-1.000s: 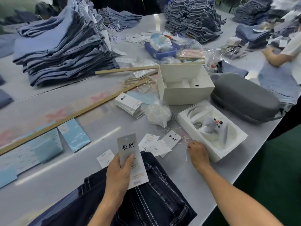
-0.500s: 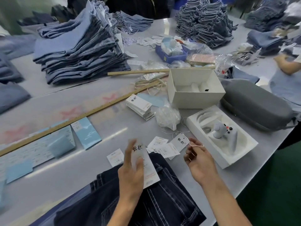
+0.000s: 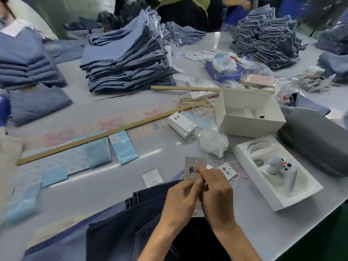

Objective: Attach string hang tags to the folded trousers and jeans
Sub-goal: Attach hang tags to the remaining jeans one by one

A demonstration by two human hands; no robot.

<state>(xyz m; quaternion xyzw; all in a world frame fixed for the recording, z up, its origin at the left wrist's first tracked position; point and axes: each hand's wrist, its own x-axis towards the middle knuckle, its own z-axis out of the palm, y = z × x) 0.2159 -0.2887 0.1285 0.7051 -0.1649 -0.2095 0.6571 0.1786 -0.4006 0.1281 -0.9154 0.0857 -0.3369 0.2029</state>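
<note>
Nearest: dark jeans (image 3: 131, 232), folded, lying at the near table (image 3: 94, 113) edge under both forearms.
Left hand (image 3: 180, 200), above the jeans: fingers curled, pinching the lower part of a grey hang tag (image 3: 194, 164) held upright. Right hand (image 3: 216, 191), touching the left: fingertips closed on the tag's face; thin string (image 3: 236, 178) trailing just beside it, whether pinched cannot be told.
Just beyond the hands: loose white tags (image 3: 227, 170) and a small white slip (image 3: 152, 177) flat on the table.
Right of the hands: open white tray box (image 3: 293, 193) with a grey controller (image 3: 276, 166) in its moulded recess, near the table's right edge.
Left, middle distance: pale blue packets (image 3: 124, 147) and printed sheets (image 3: 56, 162) lying beside a long wooden ruler (image 3: 105, 134) running diagonally across the table.
Centre: stack of white tags (image 3: 182, 127); crumpled clear bag (image 3: 212, 142); coil of pale string (image 3: 192, 102); empty white box (image 3: 248, 113), open side up. Grey zip case (image 3: 316, 138) at the right edge.
Farther: second ruler (image 3: 188, 88), blue bin (image 3: 222, 71) of small items, clear wrappers, scattered tags.
Far: tall stack of folded light-blue jeans (image 3: 128, 59), centre-left; further stacks (image 3: 267, 38) right and left; persons partly seen behind.
Open room: bare table strip left of the dark jeans, and a band between the long ruler and the tall stack.
</note>
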